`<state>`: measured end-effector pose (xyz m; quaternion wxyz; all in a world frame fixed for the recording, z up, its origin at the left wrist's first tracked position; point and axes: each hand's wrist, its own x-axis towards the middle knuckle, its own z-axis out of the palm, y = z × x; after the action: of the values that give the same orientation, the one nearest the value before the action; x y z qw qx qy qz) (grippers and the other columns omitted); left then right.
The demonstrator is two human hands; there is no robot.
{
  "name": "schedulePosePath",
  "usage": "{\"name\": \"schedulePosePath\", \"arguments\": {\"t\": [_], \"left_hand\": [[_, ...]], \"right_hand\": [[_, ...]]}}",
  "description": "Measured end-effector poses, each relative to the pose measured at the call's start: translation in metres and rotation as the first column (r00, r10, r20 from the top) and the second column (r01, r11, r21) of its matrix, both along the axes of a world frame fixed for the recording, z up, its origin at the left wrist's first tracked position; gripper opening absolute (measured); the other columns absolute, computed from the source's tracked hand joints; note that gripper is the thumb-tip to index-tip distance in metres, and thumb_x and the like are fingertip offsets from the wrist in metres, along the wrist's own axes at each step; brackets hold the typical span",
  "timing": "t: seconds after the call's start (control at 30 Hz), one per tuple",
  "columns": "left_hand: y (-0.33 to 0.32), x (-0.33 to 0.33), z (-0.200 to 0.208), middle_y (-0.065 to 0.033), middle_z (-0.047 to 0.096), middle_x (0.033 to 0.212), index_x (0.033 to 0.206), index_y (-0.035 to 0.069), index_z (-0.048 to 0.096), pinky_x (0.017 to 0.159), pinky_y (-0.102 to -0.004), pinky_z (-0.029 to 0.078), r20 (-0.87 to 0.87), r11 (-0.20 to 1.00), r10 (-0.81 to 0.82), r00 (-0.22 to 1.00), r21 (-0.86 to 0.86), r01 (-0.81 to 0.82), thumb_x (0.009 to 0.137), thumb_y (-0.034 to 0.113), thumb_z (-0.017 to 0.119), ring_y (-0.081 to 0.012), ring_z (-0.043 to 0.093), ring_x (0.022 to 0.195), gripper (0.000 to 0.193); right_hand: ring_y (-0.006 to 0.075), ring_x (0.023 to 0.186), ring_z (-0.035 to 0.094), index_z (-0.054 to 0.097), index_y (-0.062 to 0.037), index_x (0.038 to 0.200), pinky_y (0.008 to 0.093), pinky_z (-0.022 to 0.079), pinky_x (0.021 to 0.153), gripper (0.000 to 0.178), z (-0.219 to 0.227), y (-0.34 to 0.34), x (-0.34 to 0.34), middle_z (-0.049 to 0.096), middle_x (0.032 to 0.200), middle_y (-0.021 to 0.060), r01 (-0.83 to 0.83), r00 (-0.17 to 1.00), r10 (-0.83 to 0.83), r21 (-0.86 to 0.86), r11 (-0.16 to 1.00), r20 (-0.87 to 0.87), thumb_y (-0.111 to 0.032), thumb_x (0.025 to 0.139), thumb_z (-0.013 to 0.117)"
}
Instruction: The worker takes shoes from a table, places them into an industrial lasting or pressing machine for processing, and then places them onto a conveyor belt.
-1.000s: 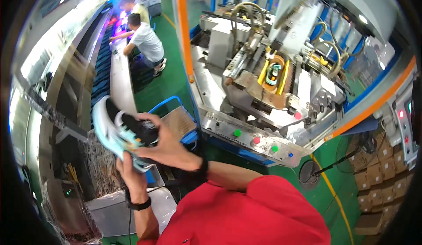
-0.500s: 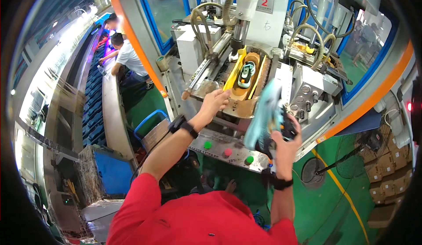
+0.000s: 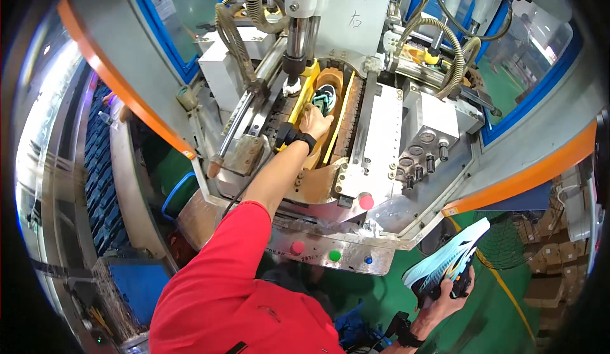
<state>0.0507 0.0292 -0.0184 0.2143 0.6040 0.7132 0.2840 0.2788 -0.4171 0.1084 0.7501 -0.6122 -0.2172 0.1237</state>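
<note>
A second sneaker (image 3: 325,96), green with a dark, pale-edged opening, sits low in the tan mould of the press between yellow side pads (image 3: 305,100). My left hand (image 3: 316,123) reaches into that mould, its fingers curled around the near part of this sneaker and covering much of it. Off to the right, away from the machine, my right hand (image 3: 451,298) grips a pale blue sneaker (image 3: 448,255) with black and orange parts. Its fingers wrap the dark lower part, and the pale blue side faces up and left.
A metal plunger (image 3: 295,55) hangs just beyond my left hand. Red, green and blue buttons line the front panel (image 3: 318,257). Gauges sit on a white block (image 3: 427,128) at right. Orange-edged frames (image 3: 127,93) flank the machine; cartons (image 3: 549,278) are stacked far right.
My left hand has moved forward from the mould's near end onto the sneaker inside. The right hand has carried the pale blue sneaker right and down, away from the press. The view has shifted closer.
</note>
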Motion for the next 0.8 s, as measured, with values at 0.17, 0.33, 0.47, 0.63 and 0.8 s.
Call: {"name": "schedulePosePath", "arguments": {"t": [0.17, 0.33, 0.47, 0.63, 0.8], "left_hand": [[0.023, -0.011, -0.007, -0.0297, 0.061, 0.115, 0.122, -0.01, 0.046, 0.091, -0.0484, 0.05, -0.003, 0.991, -0.056, 0.998, -0.122, 0.055, 0.075, 0.015, 0.061, -0.043, 0.061, 0.106, 0.054], [-0.03, -0.05, 0.046, -0.0123, 0.069, 0.09, 0.095, -0.003, 0.065, 0.058, -0.0405, 0.056, 0.859, 0.917, 0.247, 0.448, -0.356, 0.179, 0.077, 0.007, 0.075, -0.0208, 0.069, 0.074, 0.023], [-0.131, -0.117, 0.088, -0.0057, 0.069, 0.094, 0.108, 0.003, 0.064, 0.063, -0.0306, 0.055, 0.968, 0.863, 0.14, 0.207, -0.221, 0.454, 0.085, 0.016, 0.072, -0.0173, 0.067, 0.075, 0.028], [-0.242, -0.215, 0.125, -0.0074, 0.062, 0.115, 0.127, -0.005, 0.054, 0.093, -0.0321, 0.049, 0.968, 0.908, 0.135, 0.213, -0.207, 0.364, 0.082, 0.012, 0.075, -0.0157, 0.061, 0.101, 0.052], [-0.339, -0.291, 0.137, -0.0081, 0.062, 0.115, 0.127, -0.006, 0.053, 0.096, -0.0306, 0.046, 0.907, 0.969, 0.246, 0.342, -0.228, -0.093, 0.079, 0.009, 0.074, -0.016, 0.061, 0.102, 0.054]], "right_hand": [[0.0226, 0.107, 0.057, 0.049, 0.006, 0.13, 0.036, 0.046, 0.096, 0.06, 0.008, 0.048, -0.002, 0.057, 0.121, 0.0131, -0.001, 0.991, 0.022, -0.158, 0.988, 0.135, -0.007, 0.075, 0.067], [0.016, 0.096, 0.059, 0.056, 0.0031, 0.125, 0.0299, 0.048, 0.086, 0.05, 0.038, 0.186, 0.015, 0.062, 0.111, 0.0087, -0.145, 0.937, 0.215, -0.256, 0.956, 0.274, -0.006, 0.077, 0.068], [0.0199, 0.084, 0.062, 0.056, 0.0065, 0.114, 0.0296, 0.05, 0.076, 0.056, 0.05, 0.326, -0.01, 0.066, 0.091, 0.0131, -0.335, 0.833, 0.535, -0.643, 0.689, 0.14, -0.022, 0.071, 0.075], [0.0332, 0.099, 0.068, 0.063, 0.0113, 0.101, 0.0383, 0.053, 0.083, 0.061, -0.012, 0.472, -0.1, 0.067, 0.104, 0.0277, -0.212, 0.539, 0.821, -0.912, 0.351, 0.191, -0.029, 0.059, 0.081], [0.0402, 0.1, 0.066, 0.058, 0.0058, 0.105, 0.045, 0.053, 0.087, 0.041, -0.115, 0.516, -0.167, 0.068, 0.101, 0.0277, 0.061, 0.534, 0.691, -0.837, 0.544, 0.488, -0.02, 0.074, 0.066]]}}
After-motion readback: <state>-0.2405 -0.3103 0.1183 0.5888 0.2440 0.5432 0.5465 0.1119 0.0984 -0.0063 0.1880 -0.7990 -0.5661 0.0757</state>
